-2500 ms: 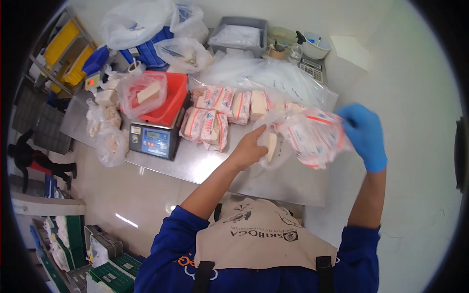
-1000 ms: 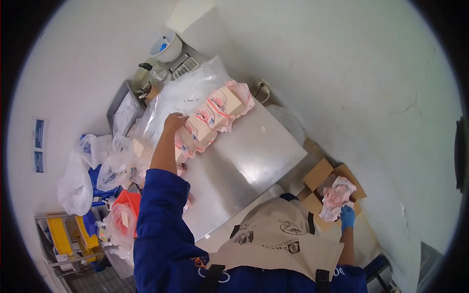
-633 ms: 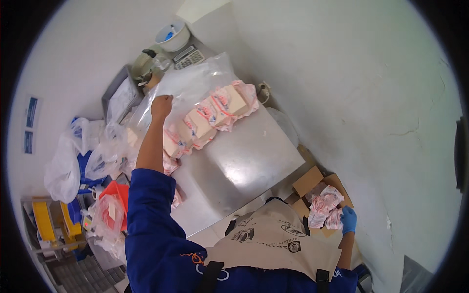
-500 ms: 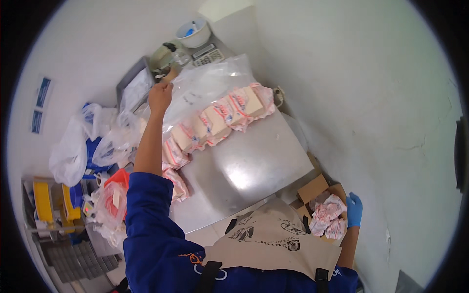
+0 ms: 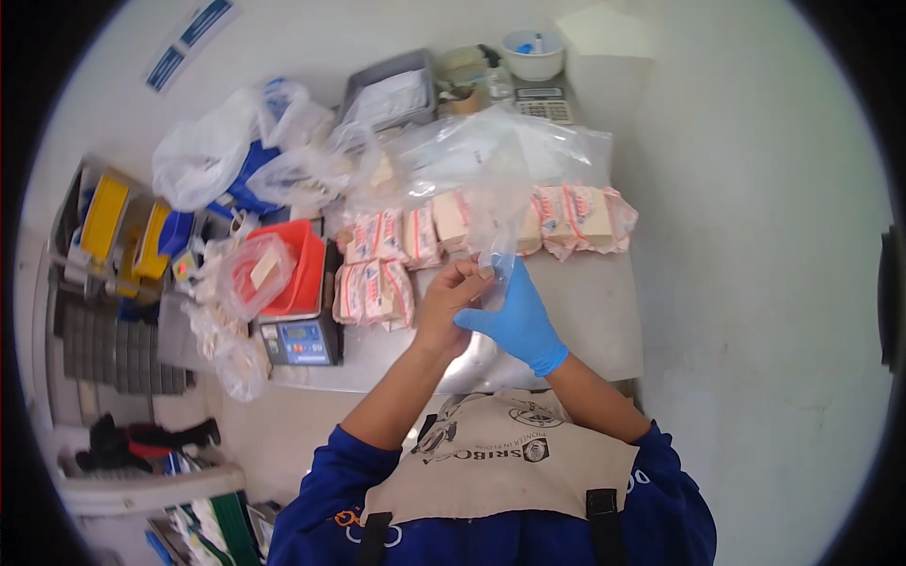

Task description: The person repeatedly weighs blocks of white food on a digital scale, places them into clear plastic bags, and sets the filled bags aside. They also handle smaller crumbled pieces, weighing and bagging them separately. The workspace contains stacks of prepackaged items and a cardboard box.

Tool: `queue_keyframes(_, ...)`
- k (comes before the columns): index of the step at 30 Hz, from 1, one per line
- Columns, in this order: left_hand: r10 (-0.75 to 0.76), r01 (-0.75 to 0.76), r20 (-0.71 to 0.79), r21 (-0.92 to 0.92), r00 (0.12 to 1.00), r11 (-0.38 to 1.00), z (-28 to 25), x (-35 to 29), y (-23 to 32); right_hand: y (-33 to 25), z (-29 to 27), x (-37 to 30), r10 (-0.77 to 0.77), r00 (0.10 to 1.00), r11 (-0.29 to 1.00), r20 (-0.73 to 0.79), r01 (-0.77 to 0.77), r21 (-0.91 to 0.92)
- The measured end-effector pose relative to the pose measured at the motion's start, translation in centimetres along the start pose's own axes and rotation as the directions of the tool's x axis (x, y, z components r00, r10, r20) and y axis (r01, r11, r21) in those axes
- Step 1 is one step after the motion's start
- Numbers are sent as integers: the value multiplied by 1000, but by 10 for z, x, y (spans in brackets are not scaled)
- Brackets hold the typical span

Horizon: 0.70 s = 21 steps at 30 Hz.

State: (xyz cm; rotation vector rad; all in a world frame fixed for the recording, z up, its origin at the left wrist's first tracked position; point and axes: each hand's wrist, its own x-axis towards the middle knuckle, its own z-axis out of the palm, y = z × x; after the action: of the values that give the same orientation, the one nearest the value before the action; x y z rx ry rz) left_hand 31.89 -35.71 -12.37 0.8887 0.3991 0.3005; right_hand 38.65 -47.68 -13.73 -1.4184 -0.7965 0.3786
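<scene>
In front of my chest, over the steel table (image 5: 604, 325), both hands meet at a thin clear plastic bag (image 5: 505, 212) that stands up from between them. My bare left hand (image 5: 453, 304) pinches its lower edge with curled fingers. My right hand (image 5: 521, 316), in a blue glove, grips the same bag from the other side, thumb pointing left. Just beyond, a row of cream blocks part-wrapped in white and pink paper (image 5: 578, 219) runs across the table. More wrapped packs (image 5: 374, 292) sit left of my hands. Behind the row lies a pile of flat clear bags (image 5: 453, 156).
At left, a red basket (image 5: 310, 274) stands on a digital scale (image 5: 300, 338). White plastic bags (image 5: 212, 146) heap up beyond it. Along the back are a grey tray (image 5: 429, 71), a calculator (image 5: 543, 106) and a white bowl (image 5: 533, 64). A wall (image 5: 755, 236) closes the right side.
My left hand has come back from the flat bags, and a bag is now held between both hands. My right hand has left the cardboard box's side. The view has swung left.
</scene>
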Motion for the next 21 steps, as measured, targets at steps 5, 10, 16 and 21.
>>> queue_keyframes(5, 35, -44, -266, -29, 963, 999, -23, -26, 22, 6, 8, -9, 132, 977, 982, 166, -107, -154)
queue_keyframes(10, 112, -201, -303, -278, 946, 940, -15, -29, 33, -6, 43, -31, -19, 997, 974, -70, 2, -225)
queue_keyframes(16, 83, -138, -184, -310, 979, 941, 7, -31, 41, 12, 16, -27, 213, 968, 943, -129, -239, -232)
queue_keyframes(21, 196, -189, 7, 296, 981, 936, 0, -40, -2, 21, 2, -21, 337, 904, 912, -265, -243, 331)
